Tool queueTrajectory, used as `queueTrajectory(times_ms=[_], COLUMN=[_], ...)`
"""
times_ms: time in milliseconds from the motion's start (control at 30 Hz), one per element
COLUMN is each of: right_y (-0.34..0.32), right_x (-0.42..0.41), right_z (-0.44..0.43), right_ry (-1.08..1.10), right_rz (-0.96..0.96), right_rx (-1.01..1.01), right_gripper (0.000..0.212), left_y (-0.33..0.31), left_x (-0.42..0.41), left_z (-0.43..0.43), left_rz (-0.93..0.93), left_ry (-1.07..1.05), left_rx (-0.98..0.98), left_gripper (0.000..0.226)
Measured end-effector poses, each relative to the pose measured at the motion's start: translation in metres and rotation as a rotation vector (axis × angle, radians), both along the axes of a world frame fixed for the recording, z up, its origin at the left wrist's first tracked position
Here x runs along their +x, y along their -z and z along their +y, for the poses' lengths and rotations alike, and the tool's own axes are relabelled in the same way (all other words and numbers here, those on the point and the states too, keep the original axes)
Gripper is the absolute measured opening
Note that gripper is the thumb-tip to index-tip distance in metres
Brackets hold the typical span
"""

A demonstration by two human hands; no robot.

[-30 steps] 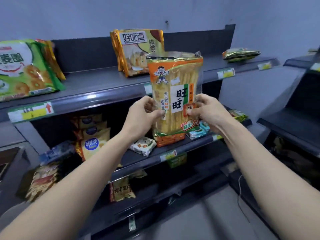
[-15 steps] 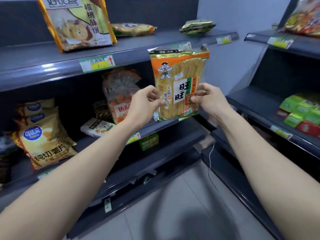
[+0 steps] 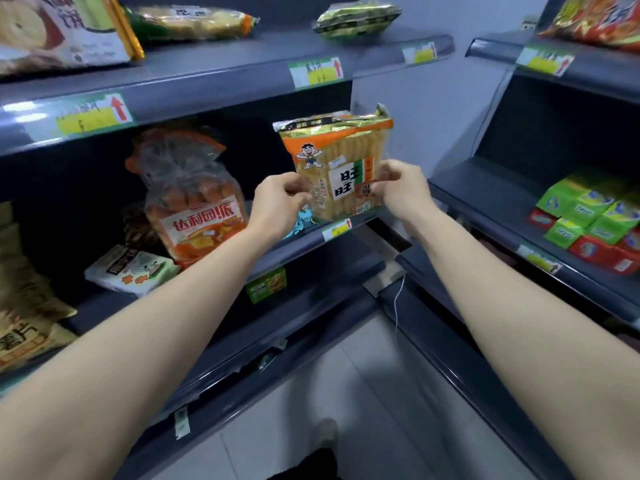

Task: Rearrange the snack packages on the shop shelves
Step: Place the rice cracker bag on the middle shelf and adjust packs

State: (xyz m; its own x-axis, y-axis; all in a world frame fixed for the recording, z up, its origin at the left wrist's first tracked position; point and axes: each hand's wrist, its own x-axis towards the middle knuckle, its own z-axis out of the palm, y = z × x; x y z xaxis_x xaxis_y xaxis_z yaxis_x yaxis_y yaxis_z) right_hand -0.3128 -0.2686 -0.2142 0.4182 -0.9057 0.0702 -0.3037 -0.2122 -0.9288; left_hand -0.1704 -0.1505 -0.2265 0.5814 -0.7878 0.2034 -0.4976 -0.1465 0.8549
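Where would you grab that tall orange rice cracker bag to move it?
By its lower side edges, one hand from each side, as the left hand and right hand do now. The rice cracker bag stands upright, tall and flat, so a two-sided pinch likely steadies it.

Bare arms, no sleeves

Both forearms uncovered from wrist to elbow; left hand (image 3: 280,199) and right hand (image 3: 403,192) wear no rings or gloves.

Two hands, left (image 3: 280,199) and right (image 3: 403,192); one rice cracker bag (image 3: 341,168); five shelf price tags, the nearest-left (image 3: 86,116) blurred.
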Motion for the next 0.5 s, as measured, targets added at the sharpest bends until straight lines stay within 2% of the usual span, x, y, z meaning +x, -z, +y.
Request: queueTrajectory(times_ms=[500], right_y=[0.047], right_x=[0.068], right_z=[-0.125], right_ry=[-0.101], right_rz=[0.09], right_rx=[0.08], right_gripper=[0.027], left_y=[0.04], left_x=[0.059], left_z=[-0.112], left_rz=[0.02], left_ry=[-0.085], left_rx=[0.109], left_gripper=[0.009])
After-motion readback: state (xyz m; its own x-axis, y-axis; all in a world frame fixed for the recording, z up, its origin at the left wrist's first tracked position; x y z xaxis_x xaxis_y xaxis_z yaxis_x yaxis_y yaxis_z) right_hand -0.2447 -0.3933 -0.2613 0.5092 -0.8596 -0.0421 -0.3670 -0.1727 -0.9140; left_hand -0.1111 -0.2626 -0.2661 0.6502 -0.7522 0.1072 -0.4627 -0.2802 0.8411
